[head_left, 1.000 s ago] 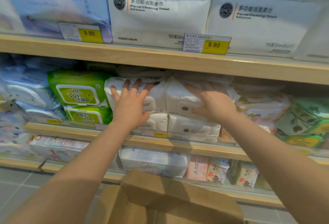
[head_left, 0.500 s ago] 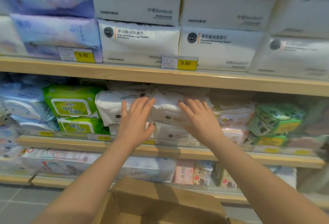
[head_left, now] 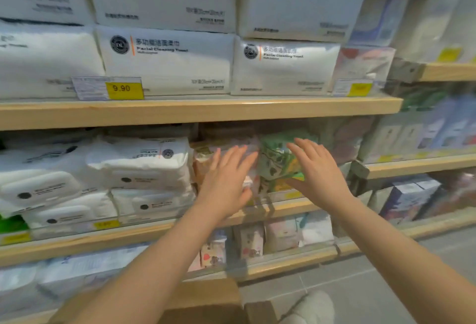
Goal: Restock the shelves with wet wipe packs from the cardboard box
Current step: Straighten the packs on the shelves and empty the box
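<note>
Both my hands are raised at the middle shelf. My left hand is flat with fingers spread against pale pinkish wipe packs. My right hand has its fingers apart beside and partly over a green leaf-patterned wipe pack; neither hand grips a pack. White wet wipe packs are stacked to the left on the same shelf. The cardboard box sits low at the bottom edge, mostly hidden by my forearms.
The upper shelf carries large white facial towel packs and a yellow 9.90 price tag. A lower shelf holds small patterned packs. Another shelving unit stands to the right. Grey floor tiles lie below.
Both hands and my view have shifted right along the middle shelf, from the white wipe packs to the pinkish and green packs.
</note>
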Motion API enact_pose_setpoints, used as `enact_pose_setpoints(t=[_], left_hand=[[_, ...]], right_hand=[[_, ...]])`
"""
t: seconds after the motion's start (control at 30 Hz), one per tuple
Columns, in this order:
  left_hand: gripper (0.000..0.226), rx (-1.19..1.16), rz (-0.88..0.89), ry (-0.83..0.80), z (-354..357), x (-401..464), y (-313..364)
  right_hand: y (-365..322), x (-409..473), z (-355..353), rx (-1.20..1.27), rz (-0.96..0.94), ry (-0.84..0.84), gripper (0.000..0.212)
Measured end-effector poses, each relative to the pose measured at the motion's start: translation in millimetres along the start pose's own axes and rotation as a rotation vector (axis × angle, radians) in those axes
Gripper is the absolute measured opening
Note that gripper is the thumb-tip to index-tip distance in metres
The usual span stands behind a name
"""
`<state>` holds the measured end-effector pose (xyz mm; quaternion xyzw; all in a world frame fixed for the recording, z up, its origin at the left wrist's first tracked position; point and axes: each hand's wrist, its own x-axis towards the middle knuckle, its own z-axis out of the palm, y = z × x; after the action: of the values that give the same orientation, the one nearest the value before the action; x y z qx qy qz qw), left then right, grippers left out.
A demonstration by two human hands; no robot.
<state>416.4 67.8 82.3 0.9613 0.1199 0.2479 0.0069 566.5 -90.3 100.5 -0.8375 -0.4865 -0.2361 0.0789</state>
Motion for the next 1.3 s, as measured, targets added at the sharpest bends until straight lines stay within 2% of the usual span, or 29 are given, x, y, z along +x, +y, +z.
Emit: enact_pose_setpoints(t=[0.13, 0.23, 0.37, 0.6, 0.77, 0.87, 0.93, 1.0, 1.07, 1.13, 1.2, 1.3], left_hand=[[0.053, 0.115, -0.184, -0.135, 11.6, 58.3, -3.3], [0.049, 0.183, -0.315, -0.295, 28.4, 74.7, -11.4], [0.042, 0.313, -0.276, -0.209, 36.8, 72.3, -13.9], [0.039, 0.29, -0.271, -0.14, 36.5, 67.4, -13.8], [0.037, 0.28, -0.307, -0.172, 37.7, 67.6, -14.4], [0.035, 0.183, -0.307, -0.219, 27.7, 67.8, -7.3], [0.05, 0.087, -0.227, -0.142, 14.1, 55.3, 1.7], [0.066, -0.001, -0.137, 0.03, -6.0, 27.7, 4.6], [0.063, -0.01, -0.103, 0.185, -26.0, -8.0, -13.5], [0.063, 0.077, -0.186, 0.252, -43.2, -37.4, -49.1], [0.07, 0.191, -0.302, 0.192, -55.7, -51.4, -83.4], [0.072, 0.271, -0.414, -0.016, -58.3, -50.9, -110.3]], right_hand=[[8.6, 32.0, 12.7, -0.011, -0.019, -0.006, 0.086], [0.0, 45.9, 35.8, -0.014, -0.043, -0.045, 0.078], [-5.3, 50.5, 59.2, -0.08, 0.064, 0.027, 0.061], [-23.6, 75.6, 65.3, -0.097, 0.215, -0.055, 0.05], [-22.9, 78.1, 66.1, -0.054, 0.219, -0.054, 0.055], [-13.6, 70.7, 53.2, 0.033, 0.179, -0.134, 0.058], [-12.6, 59.3, 42.0, 0.105, 0.154, -0.129, 0.063], [-18.5, 44.5, 33.1, 0.142, 0.102, -0.064, 0.072], [-29.4, 32.4, 30.8, 0.163, 0.017, -0.01, 0.068], [-47.1, 29.6, 31.1, 0.192, -0.04, -0.021, 0.068], [-69.8, 37.4, 33.2, 0.2, -0.094, -0.009, 0.067], [-104.8, 63.1, 31.5, 0.196, -0.141, -0.035, 0.07]])
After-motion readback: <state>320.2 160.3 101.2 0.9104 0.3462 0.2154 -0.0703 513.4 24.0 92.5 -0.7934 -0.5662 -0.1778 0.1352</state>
